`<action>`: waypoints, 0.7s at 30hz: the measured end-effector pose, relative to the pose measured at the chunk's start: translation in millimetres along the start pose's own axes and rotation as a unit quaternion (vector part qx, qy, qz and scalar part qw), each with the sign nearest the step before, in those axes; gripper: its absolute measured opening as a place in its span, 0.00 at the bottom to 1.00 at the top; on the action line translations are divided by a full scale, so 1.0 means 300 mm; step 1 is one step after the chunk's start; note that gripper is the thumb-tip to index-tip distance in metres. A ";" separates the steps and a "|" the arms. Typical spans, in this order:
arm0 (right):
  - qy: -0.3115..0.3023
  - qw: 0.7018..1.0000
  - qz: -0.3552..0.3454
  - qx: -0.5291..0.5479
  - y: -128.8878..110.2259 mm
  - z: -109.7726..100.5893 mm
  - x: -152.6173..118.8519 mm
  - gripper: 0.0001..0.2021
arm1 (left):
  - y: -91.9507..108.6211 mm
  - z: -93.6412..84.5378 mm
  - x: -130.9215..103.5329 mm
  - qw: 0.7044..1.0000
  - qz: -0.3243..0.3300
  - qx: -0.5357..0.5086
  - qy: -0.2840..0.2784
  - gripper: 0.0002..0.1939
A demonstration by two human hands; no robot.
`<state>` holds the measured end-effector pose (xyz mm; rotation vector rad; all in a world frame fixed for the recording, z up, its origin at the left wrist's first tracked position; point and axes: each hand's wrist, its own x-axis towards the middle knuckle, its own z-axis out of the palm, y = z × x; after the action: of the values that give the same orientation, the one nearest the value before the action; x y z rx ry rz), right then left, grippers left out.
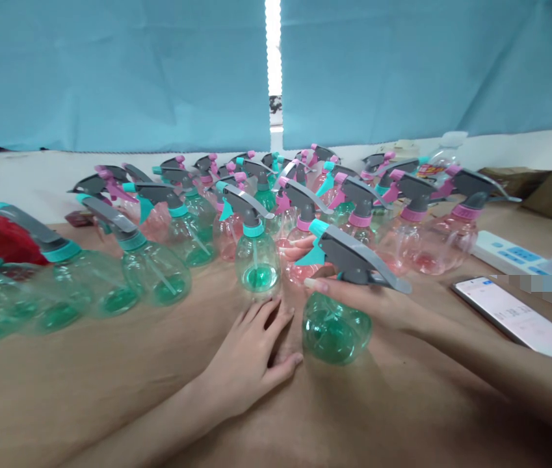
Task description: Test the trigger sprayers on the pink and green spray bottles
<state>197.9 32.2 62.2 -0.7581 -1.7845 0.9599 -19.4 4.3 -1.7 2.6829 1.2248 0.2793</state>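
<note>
No text is legible; digits point(512, 314) on the phone point(524, 325) blur.

Light-brown flat tabletop point(110, 390) | rounded green-tinted plastic spray bottles point(257, 260) and pink-tinted ones point(451, 246) stood crowded together | black-edged rectangular smartphone point(522, 323) lay screen-up at right

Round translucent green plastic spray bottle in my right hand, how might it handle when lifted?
The bottle is probably light, being see-through plastic, though its fill is unclear. Its grey-and-turquoise trigger head overhangs, so it may tip if set down carelessly. The shiny, rounded wall could be slippery.
</note>
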 end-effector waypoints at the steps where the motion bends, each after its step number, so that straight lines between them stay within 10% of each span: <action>1: 0.001 1.000 0.005 0.001 -0.001 0.000 0.000 0.04 | 0.000 0.000 0.000 1.000 0.001 -0.001 0.001 0.31; 21: -0.013 0.998 0.048 0.026 -0.035 -0.003 0.003 0.07 | -0.001 0.000 0.001 1.000 0.004 -0.003 0.011 0.30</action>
<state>197.4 27.8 71.9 -0.8068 -1.7529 1.0794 -19.3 4.6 -1.7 2.6875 1.2166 0.3155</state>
